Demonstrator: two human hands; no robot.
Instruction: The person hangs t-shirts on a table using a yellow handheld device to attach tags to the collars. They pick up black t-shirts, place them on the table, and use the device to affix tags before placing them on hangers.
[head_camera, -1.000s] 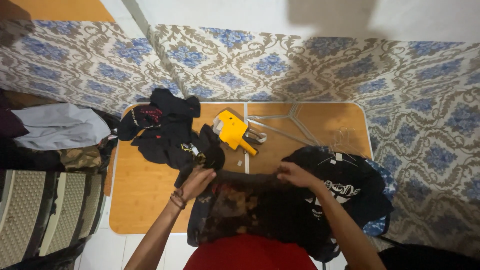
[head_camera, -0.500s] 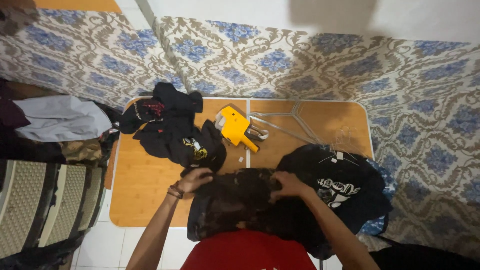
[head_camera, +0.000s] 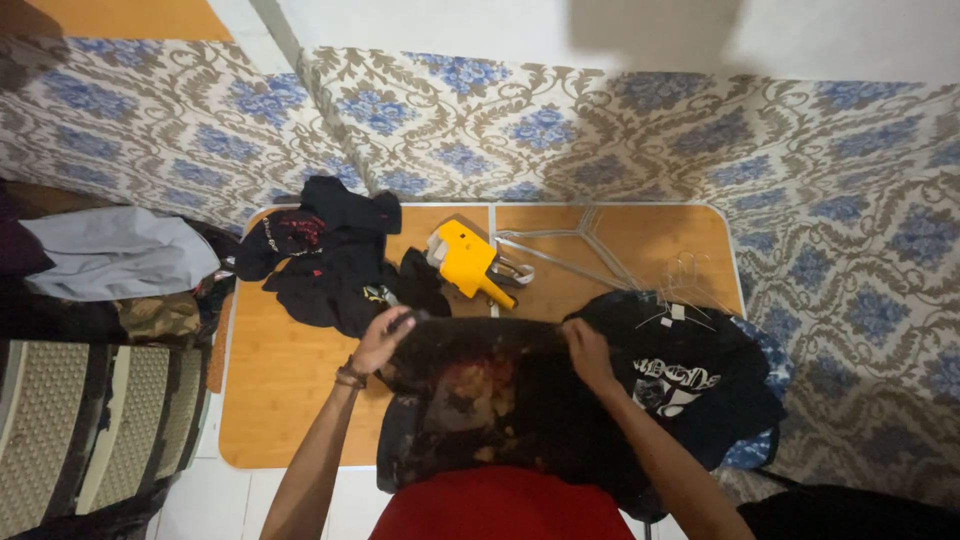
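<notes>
I hold a dark garment with a red and brown print (head_camera: 480, 400) spread out over the front of a low wooden table (head_camera: 285, 400). My left hand (head_camera: 382, 338) grips its upper left corner. My right hand (head_camera: 585, 352) grips its upper right corner. The cloth hangs from both hands down toward my red shirt. A yellow handheld tool (head_camera: 468, 262) lies on the table just beyond the garment, between my hands.
A pile of black clothes (head_camera: 325, 262) lies at the table's left back. A black printed shirt (head_camera: 690, 375) and wire hangers (head_camera: 590, 250) lie at the right. Patterned blue and beige walls surround the table. More clothing (head_camera: 110, 260) is heaped on furniture at the left.
Both hands have moved apart and slightly up, pulling the garment's top edge taut and spreading it wider than in the earlier frames.
</notes>
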